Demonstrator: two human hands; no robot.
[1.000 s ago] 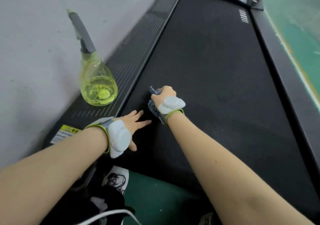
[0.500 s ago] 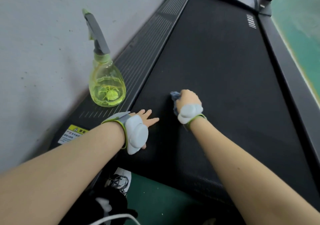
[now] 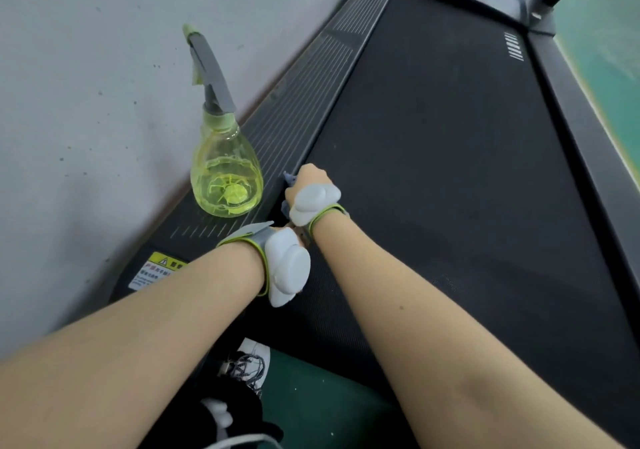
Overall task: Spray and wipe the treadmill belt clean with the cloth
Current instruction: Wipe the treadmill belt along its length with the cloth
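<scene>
The black treadmill belt [image 3: 450, 171] runs away from me. My right hand [image 3: 311, 177] is closed on a grey-blue cloth [image 3: 288, 180], pressing it onto the belt's left edge beside the side rail. My left hand [image 3: 289, 231] rests flat on the belt just behind it, holding nothing, mostly hidden by a white wrist device. A yellow-green spray bottle [image 3: 225, 178] with a grey trigger stands upright on the left side rail [image 3: 304, 102], just left of my right hand.
A grey wall [image 3: 86, 102] runs close along the left of the treadmill. The right side rail [image 3: 581, 137] borders green floor. A yellow warning label [image 3: 156, 268] sits at the rail's near end. My shoe [image 3: 251, 362] is on the green floor [image 3: 311, 396] below.
My right hand has swept the cloth right along the belt and then back left to its edge near the bottle. My left hand stays planted on the belt.
</scene>
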